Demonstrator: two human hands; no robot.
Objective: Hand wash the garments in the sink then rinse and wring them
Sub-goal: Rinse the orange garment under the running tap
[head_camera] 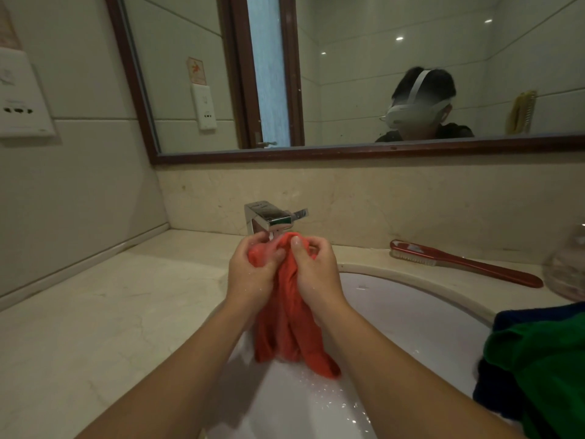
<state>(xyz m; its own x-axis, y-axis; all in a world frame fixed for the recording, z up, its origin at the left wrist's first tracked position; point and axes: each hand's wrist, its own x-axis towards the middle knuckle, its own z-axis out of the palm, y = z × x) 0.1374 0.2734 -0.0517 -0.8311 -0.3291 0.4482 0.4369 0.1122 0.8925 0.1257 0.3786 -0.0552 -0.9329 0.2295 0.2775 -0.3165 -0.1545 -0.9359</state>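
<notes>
An orange-red garment (286, 315) hung over the white sink (411, 312), its top bunched just under the chrome faucet (269, 217). The left hand (253, 274) and right hand (311, 274) each gripped that bunched top, knuckles close together — fingers curled into the cloth. Green and dark blue garments (538, 359) lay at the sink's right rim; a red brush (459, 263) rested on the counter behind.

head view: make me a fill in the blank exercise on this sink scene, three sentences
The left hand and right hand both hold the orange-red cloth garment under the chrome ____.
The long red-handled brush lies on the beige stone counter, ____ of the white sink.
The green cloth garment is touched by ____ hand.
Missing: tap; right; neither
</notes>
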